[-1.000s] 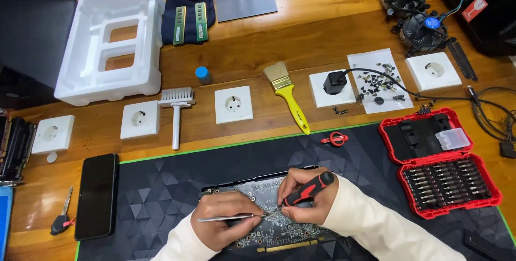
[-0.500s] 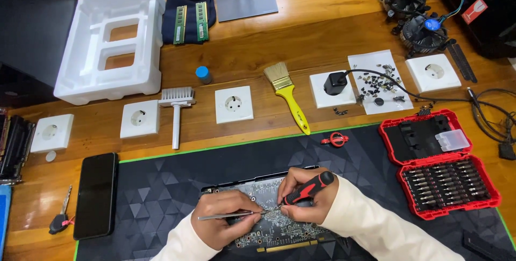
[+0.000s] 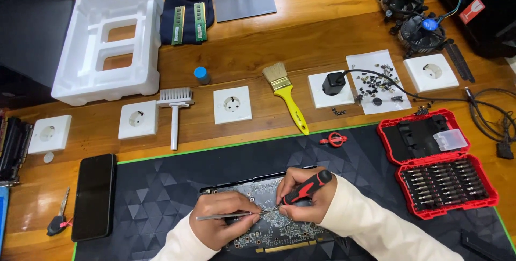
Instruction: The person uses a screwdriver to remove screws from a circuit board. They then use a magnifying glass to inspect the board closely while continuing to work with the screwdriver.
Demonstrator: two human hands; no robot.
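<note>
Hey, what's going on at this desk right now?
A person is bent over a grey circuit board lying on a dark patterned desk mat. The right hand grips a red-and-black screwdriver, its tip down on the board. The left hand holds thin metal tweezers pointing at the same spot. An open red bit case sits to the right, and a yellow-handled paintbrush lies on the wooden table above.

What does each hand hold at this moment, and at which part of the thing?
The left hand pinches metal tweezers near their tip end. The right hand grips a red and black screwdriver around its handle. Both tips meet over the circuit board.
</note>
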